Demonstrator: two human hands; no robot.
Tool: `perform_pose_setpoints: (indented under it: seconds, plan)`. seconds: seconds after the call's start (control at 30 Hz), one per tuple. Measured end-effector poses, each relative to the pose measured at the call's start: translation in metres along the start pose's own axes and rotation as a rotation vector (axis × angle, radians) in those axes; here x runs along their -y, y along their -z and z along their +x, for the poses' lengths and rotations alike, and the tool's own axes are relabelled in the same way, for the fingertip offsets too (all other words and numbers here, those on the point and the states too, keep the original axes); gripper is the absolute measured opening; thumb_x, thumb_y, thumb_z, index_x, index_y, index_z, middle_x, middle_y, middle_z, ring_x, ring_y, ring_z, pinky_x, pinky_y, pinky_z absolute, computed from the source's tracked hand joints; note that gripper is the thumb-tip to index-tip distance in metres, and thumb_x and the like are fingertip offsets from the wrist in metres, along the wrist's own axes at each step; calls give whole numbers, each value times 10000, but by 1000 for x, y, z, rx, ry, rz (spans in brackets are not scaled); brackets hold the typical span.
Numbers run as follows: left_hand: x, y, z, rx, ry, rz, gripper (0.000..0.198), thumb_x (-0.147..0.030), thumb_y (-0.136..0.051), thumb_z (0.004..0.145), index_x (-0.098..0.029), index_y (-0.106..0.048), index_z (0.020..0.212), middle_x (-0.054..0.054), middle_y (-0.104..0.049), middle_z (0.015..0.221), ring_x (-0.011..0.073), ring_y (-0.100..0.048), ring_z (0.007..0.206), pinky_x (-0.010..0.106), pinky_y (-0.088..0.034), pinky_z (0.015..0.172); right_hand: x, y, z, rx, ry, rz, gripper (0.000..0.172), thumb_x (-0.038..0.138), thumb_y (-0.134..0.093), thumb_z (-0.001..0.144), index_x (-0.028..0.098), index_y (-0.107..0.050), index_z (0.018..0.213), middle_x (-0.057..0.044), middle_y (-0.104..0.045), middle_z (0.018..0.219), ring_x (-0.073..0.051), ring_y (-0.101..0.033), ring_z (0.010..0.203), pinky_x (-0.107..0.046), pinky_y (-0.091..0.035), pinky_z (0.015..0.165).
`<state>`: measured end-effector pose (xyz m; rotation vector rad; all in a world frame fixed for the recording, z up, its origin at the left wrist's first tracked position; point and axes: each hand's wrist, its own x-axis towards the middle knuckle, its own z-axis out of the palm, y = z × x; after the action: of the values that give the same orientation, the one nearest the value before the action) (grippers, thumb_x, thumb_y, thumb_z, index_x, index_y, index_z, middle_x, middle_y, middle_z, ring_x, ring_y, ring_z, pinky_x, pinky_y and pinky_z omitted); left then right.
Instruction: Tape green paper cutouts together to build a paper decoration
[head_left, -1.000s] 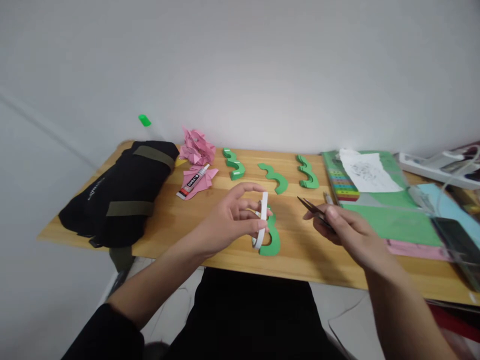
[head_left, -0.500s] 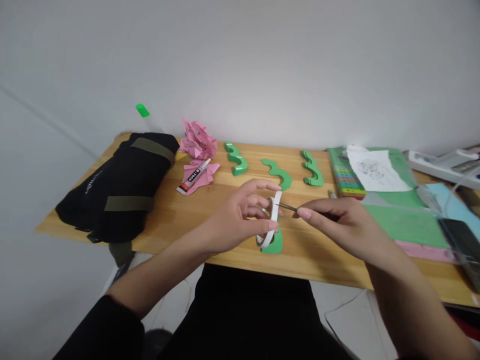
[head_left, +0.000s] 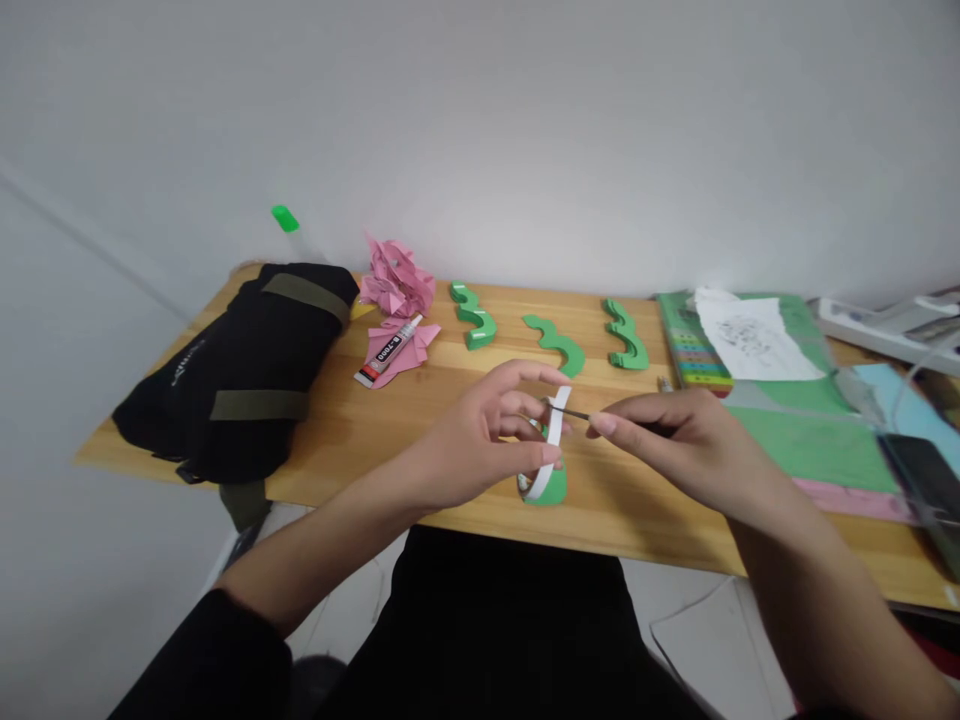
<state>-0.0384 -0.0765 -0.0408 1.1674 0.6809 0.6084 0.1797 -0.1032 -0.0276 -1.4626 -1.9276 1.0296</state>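
Centre frame: the left hand [head_left: 474, 440] has its fingers grasping a narrow white tape ring [head_left: 556, 428]; the right hand [head_left: 686, 440] pinches slim dark metal tweezers [head_left: 576, 413]. Judged step: lifting tape; next calls for steady peeling.

Looking forward and down from the person's head, viewing the left hand [head_left: 480, 435] and right hand [head_left: 679, 440] from near. Facing the worktop [head_left: 337, 440] and the pale wall [head_left: 480, 140] beyond, catching the lap [head_left: 510, 630] below.

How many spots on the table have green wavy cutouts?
4: left cutout, middle cutout and right cutout toward the wall, plus a front cutout partly behind the white tape roll and left hand. Stacks may hide more.
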Motion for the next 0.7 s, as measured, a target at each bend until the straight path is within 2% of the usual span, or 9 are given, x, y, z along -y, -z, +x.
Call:
perform_pose_setpoints:
  seconds: [0.13,0.27,0.43,0.53,0.63,0.7]
  plan:
    - [1,0,0,3,4,-16,458,-126,-705,753,-230,-504,1150,35,-655,951,156,-684,789,270,-556,649,-2,-1,0,-8,3,-10,558,584,-542,884,193,-415,507,47,-218,532,-85,-198,501,-256,-163,422]
    - [1,0,0,24,6,-53,448,-117,-701,762,-231,-498,1144,40,-670,968,153,-687,779,266,-561,635,-5,-2,-1,-40,26,-40,542,568,-532,897,188,-485,514,48,-270,503,-80,-232,480,-250,-192,417]
    - [2,0,-1,99,18,-141,458,-111,-695,776,-241,-482,1159,27,-659,951,148,-686,745,264,-555,618,-6,-3,-1,-129,57,-207,450,525,-529,919,178,-666,668,23,-505,520,-82,-368,473,-244,-291,452]
    - [3,0,-3,151,22,-172,505,-118,-700,789,-266,-467,1212,31,-658,982,164,-699,787,273,-555,642,-7,0,-2,-166,45,-259,440,526,-528,917,180,-685,695,6,-571,553,-91,-419,483,-249,-324,477]
    - [5,0,-4,123,27,-216,554,-126,-718,785,-284,-458,1248,39,-668,1005,157,-705,774,263,-547,655,-14,1,-4,-174,-11,-168,462,568,-556,880,181,-659,650,8,-533,542,-96,-422,493,-245,-327,473]
    - [6,0,-4,115,31,-270,599,-127,-736,774,-293,-449,1273,37,-680,1001,138,-698,746,240,-538,645,-19,-2,-4,-231,-98,9,483,615,-566,849,176,-656,669,19,-475,534,-92,-395,484,-233,-304,445]
